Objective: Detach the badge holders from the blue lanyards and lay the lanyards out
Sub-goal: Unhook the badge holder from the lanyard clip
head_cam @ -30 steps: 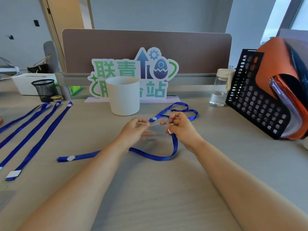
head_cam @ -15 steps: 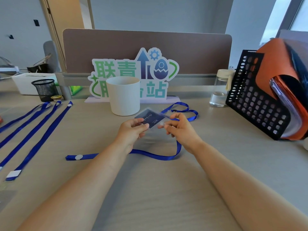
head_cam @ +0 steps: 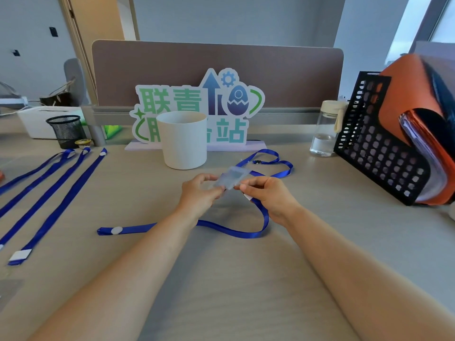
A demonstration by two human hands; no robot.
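A clear badge holder is held up above the desk between both hands. My left hand pinches its left lower edge. My right hand pinches its right lower corner together with the white end tab of a blue lanyard. That lanyard curls across the desk from a loop behind the hands to a white-buttoned end at the left. Several other blue lanyards lie straight and side by side at the left of the desk.
A white cup stands just behind the hands, in front of a printed sign. A water bottle and a black file rack with orange folders stand at the right. A mesh pen cup is at far left.
The badge holder has turned in my hands, from showing a dark card face to looking pale and blurred. The lanyard's free end slid slightly right on the desk.
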